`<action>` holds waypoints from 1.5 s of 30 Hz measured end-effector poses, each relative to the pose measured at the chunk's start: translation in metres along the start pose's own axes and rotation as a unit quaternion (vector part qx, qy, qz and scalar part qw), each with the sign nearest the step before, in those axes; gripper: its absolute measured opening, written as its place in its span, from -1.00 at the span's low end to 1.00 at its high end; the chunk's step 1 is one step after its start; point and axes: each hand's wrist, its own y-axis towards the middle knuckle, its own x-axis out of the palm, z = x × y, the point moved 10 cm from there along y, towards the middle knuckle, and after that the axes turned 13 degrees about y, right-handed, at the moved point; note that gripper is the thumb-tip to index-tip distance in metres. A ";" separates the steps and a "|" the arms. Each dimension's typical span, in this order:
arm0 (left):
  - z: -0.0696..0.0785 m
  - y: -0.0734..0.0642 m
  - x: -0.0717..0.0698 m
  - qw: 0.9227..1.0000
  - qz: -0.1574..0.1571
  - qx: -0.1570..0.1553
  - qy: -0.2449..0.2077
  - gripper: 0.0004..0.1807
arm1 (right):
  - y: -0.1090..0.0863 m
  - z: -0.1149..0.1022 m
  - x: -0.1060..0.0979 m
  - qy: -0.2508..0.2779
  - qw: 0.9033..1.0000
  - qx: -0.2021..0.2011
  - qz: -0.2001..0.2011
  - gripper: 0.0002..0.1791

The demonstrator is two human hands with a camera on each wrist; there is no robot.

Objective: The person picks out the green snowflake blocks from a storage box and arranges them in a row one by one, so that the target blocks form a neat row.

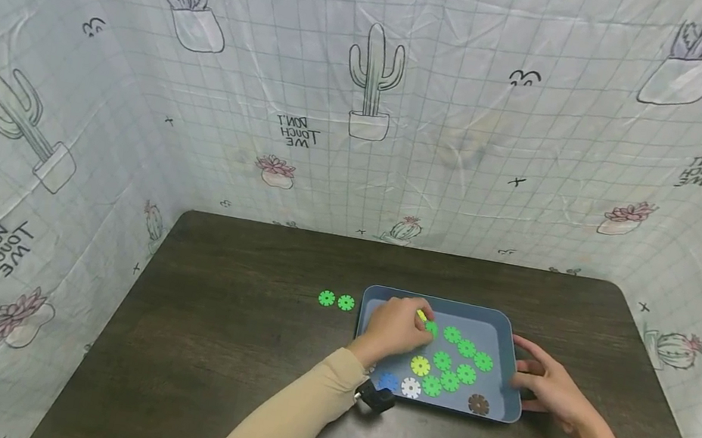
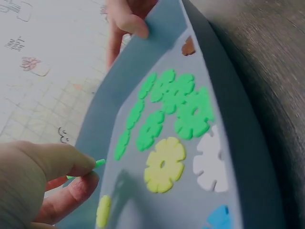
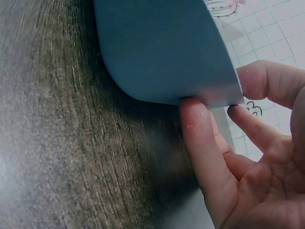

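In the head view my left hand [image 1: 394, 327] is over the left part of a blue-grey tray [image 1: 499, 327]. Its thumb and forefinger pinch a green notched disc [image 2: 99, 163], seen edge-on in the left wrist view. Below that hand lies a yellow disc [image 2: 103, 211]. Several green discs [image 1: 466, 374] are spread over the tray floor, with another yellow disc [image 1: 420, 365], a white disc [image 1: 411, 388], a blue disc [image 1: 389, 382] and a brown disc [image 1: 479, 404]. Against the tray's right end, my right hand [image 1: 554, 389] rests its fingertips [image 3: 194, 114] on the wall.
Two green discs [image 1: 336, 300] lie side by side on the dark wooden table [image 1: 224, 321], just left of the tray. Behind the table and along its sides hangs a pale cloth [image 1: 439, 187] printed with cacti. The tray's raised rim surrounds the discs.
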 end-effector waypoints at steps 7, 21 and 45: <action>-0.018 -0.007 -0.016 0.999 0.024 -0.021 -0.045 -0.73 | -0.001 -0.002 0.002 -0.002 1.000 -0.001 0.000 -0.07; -0.080 -0.025 -0.061 0.983 0.101 -0.079 -0.132 -0.75 | 0.000 0.000 0.004 -0.001 1.000 0.002 0.001 -0.07; -0.196 -0.070 -0.096 0.953 0.176 -0.177 -0.173 -0.77 | 0.001 -0.002 0.002 -0.003 1.000 0.000 -0.001 -0.07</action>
